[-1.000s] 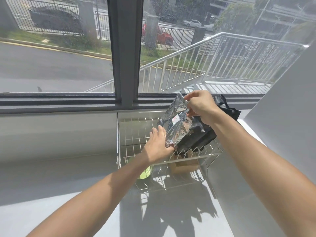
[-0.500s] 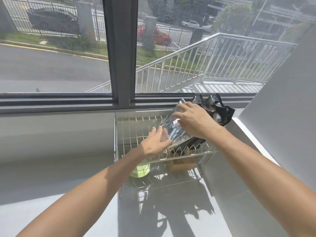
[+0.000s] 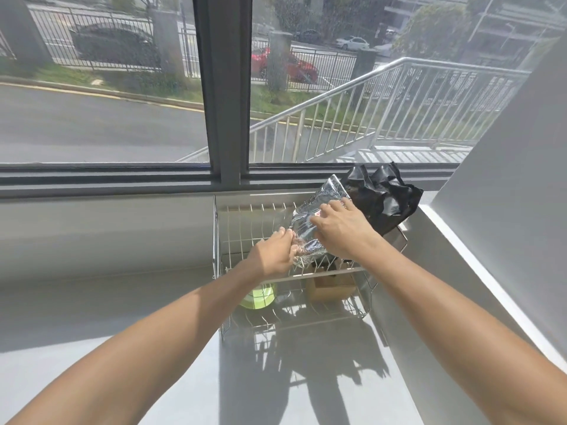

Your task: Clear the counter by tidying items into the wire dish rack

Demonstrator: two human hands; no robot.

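A two-tier wire dish rack (image 3: 236, 216) stands on the white counter under the window. A silver foil pouch (image 3: 325, 194) lies tilted on the rack's upper tier, leaning against a crumpled black bag (image 3: 383, 194) at the rack's right. My left hand (image 3: 273, 254) pinches the pouch's lower left corner. My right hand (image 3: 340, 228) lies flat on the pouch's middle, fingers spread, pressing it down. On the lower tier sit a lime-green item (image 3: 259, 297) and a brown cardboard box (image 3: 331, 288), both partly hidden by wires and my arms.
The white counter (image 3: 92, 317) stretches to the left and front of the rack. A white wall (image 3: 506, 210) slants along the right side. The dark window frame (image 3: 224, 118) and sill run right behind the rack.
The pouch has come down from an upright hold to lying on the upper tier. My right hand shifted from gripping its top edge to pressing on it; my left hand closed on its corner.
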